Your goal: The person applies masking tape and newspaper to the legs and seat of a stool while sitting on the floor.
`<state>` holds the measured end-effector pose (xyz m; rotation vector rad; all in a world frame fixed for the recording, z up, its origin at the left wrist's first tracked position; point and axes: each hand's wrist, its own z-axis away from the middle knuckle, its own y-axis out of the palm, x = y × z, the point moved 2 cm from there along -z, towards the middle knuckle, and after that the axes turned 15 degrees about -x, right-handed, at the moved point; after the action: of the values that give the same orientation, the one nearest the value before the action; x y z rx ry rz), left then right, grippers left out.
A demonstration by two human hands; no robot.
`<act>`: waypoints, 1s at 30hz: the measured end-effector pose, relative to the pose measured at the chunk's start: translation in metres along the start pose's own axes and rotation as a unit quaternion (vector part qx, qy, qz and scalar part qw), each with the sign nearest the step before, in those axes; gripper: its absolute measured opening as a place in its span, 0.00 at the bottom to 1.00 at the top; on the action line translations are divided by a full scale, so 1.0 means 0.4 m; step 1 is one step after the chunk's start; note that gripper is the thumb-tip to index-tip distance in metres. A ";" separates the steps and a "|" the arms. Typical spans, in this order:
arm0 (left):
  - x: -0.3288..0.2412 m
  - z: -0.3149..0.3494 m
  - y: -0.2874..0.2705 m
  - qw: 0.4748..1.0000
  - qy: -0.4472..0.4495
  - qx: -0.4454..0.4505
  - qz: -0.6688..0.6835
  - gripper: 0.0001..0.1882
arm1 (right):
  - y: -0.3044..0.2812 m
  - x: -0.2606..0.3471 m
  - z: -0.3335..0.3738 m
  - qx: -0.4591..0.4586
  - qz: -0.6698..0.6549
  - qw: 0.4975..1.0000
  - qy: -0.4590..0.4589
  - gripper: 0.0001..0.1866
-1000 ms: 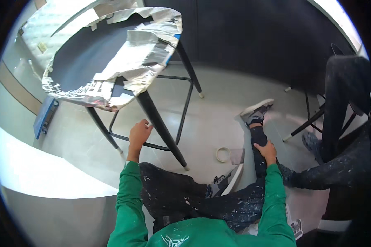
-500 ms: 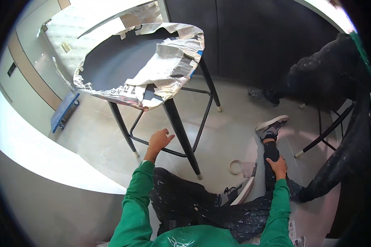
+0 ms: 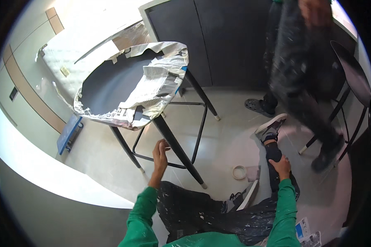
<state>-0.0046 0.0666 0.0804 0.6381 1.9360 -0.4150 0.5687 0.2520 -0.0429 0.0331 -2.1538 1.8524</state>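
In front of me, to the left, stands a stool with a dark seat and black legs. Newspaper and pale tape cover the seat's rim and part of its top. My left hand is beside the near black stool leg, under the seat. Its fingers are loosely bent and nothing shows in them; whether the fingertips touch the leg I cannot tell. My right hand is wrapped on the shin of my bent right leg.
A tape roll lies on the floor by a small pinkish sheet and my left shoe. A person in paint-spotted dark trousers stands right, near another stool. Dark cabinets stand behind; a blue dolly is far left.
My view has shifted. My left hand has turned upward and come closer to the near stool leg. The other person has moved from the right toward the cabinets. My right hand stays on my shin.
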 end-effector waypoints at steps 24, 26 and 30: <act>-0.239 0.082 0.223 0.979 -0.122 -0.143 0.078 0.09 | -0.055 -0.057 -0.039 0.053 -0.036 0.997 0.038 0.56; -0.241 0.079 0.214 0.981 -0.109 -0.141 0.072 0.10 | -0.032 -0.094 -0.045 0.013 -0.062 0.998 0.027 0.55; -0.222 0.083 0.199 0.981 -0.112 -0.136 0.082 0.10 | -0.016 -0.140 -0.047 0.013 -0.066 0.997 0.036 0.56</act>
<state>0.0979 0.0903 0.1458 0.5414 1.6722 -0.1088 0.6277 0.2593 -0.0478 0.1088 -2.0278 1.7801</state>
